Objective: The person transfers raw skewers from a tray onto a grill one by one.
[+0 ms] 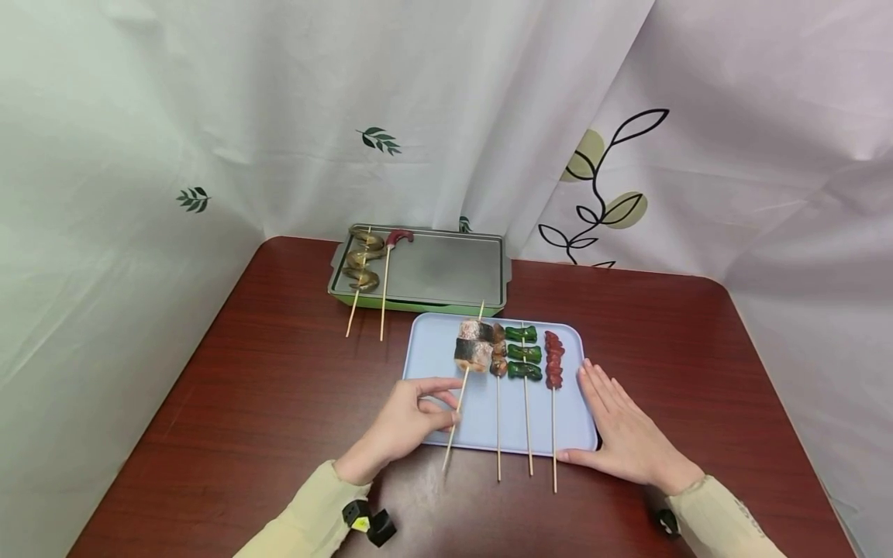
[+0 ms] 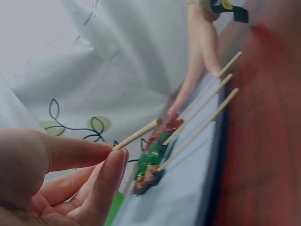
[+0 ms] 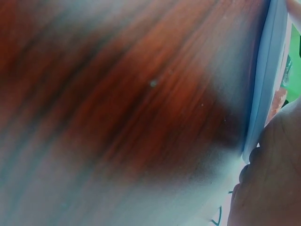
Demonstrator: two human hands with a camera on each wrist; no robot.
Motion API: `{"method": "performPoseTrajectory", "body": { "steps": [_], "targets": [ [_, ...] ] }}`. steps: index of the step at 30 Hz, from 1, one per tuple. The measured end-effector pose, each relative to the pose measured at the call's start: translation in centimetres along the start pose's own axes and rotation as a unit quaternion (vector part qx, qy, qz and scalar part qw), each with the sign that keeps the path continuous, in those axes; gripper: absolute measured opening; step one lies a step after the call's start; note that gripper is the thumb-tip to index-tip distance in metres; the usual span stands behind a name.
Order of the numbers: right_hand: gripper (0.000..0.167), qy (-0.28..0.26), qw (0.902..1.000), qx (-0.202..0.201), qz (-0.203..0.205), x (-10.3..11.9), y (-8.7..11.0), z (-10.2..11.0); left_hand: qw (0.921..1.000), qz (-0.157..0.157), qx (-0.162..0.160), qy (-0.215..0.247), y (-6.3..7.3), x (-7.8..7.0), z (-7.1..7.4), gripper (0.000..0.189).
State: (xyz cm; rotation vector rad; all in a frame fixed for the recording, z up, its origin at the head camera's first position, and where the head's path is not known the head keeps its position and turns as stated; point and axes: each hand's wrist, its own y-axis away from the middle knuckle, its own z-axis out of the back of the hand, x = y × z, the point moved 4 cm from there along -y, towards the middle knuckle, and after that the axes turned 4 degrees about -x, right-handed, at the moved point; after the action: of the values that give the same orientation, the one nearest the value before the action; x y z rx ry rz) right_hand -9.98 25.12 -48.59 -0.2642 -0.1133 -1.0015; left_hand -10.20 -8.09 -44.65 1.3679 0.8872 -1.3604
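My left hand (image 1: 405, 418) pinches the wooden stick of a fish skewer (image 1: 474, 346) between thumb and fingers. Its thick chunks have dark skin and a pale side, and they hang over the light blue tray (image 1: 434, 341). The left wrist view shows the stick's end poking out past the fingertips (image 2: 115, 160). At the tray's right edge rests my right hand (image 1: 628, 434), fingers straight, thumb at the front corner. On the tray lie a skewer of brown chunks (image 1: 498, 353), a green pepper skewer (image 1: 525, 353) and a red meat skewer (image 1: 553, 359), sticks overhanging the front rim.
Behind the tray stands a grey rectangular pan (image 1: 453, 267) with a green base. At its left side lie a skewer of curled brownish pieces (image 1: 363, 260) and one with a dark red curved piece (image 1: 399, 236). A white patterned curtain (image 1: 418, 116) encloses the brown table (image 1: 279, 349).
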Motion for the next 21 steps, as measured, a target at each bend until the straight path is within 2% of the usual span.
{"method": "performPoseTrajectory", "body": {
  "steps": [4, 8, 14, 21],
  "targets": [
    [0.125, 0.001, 1.0000, 0.000, -0.002, 0.0, 0.0, 0.1, 0.9998, -0.011, -0.016, -0.009, -0.8, -1.0, 1.0, 0.048],
    [0.125, -0.002, 1.0000, 0.005, -0.007, 0.1, 0.0, 0.2, 0.9989, -0.016, -0.042, -0.011, -2.2, -2.3, 2.3, 0.049],
    [0.125, -0.003, 0.9999, 0.009, -0.011, 0.1, 0.0, 0.1, 0.9970, -0.023, -0.074, -0.004, -5.3, -3.6, 4.6, 0.049],
    [0.124, -0.004, 0.9997, 0.020, -0.015, 0.0, 0.0, 0.0, 0.9955, -0.001, -0.093, -0.015, -8.8, -4.2, 7.2, 0.048]
  ]
}}
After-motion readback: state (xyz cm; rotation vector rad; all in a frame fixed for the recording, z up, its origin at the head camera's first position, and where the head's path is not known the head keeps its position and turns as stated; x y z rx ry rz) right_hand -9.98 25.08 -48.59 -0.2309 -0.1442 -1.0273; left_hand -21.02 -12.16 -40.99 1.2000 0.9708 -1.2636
